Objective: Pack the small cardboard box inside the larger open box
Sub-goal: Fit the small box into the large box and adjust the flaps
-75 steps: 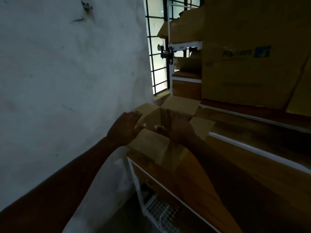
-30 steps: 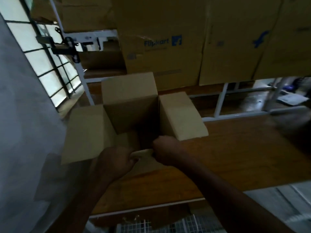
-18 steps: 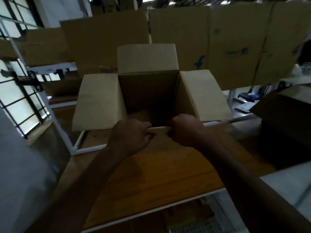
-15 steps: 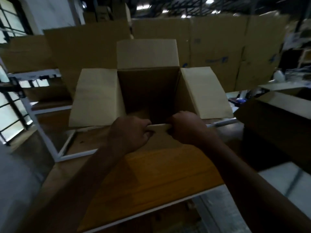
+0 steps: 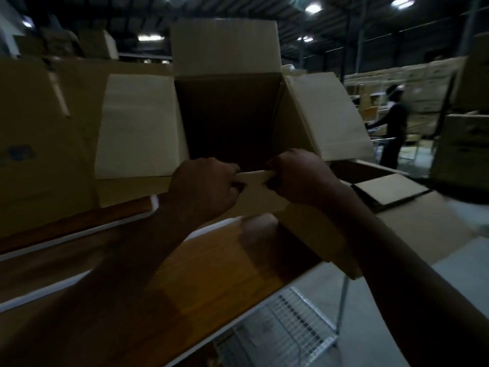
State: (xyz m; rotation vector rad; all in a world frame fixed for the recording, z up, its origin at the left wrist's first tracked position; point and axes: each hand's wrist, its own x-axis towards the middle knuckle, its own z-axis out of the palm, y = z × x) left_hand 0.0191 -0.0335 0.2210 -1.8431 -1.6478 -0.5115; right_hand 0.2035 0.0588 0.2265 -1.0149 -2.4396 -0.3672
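Note:
I hold a small cardboard box [image 5: 227, 115] up in front of me, its four top flaps spread open and its inside dark. My left hand [image 5: 206, 186] and my right hand [image 5: 296, 178] both grip the folded near flap, close together, knuckles toward me. The box hangs over the far edge of the wooden table. To the right and lower, a larger open box [image 5: 420, 229] lies with its flaps spread and a pale inner flap showing; the small box is left of it and apart from it.
A wooden table top [image 5: 211, 274] with a white edge runs below my arms, with a wire shelf [image 5: 285, 332] under it. Large cartons [image 5: 39, 128] stand at the left, more cartons [image 5: 465, 144] at the right. A person [image 5: 394, 120] stands at the back right.
My view and the box have swung right, away from the wall and window. Both hands kept their grip on the near flap. The larger open box has come into view at the right.

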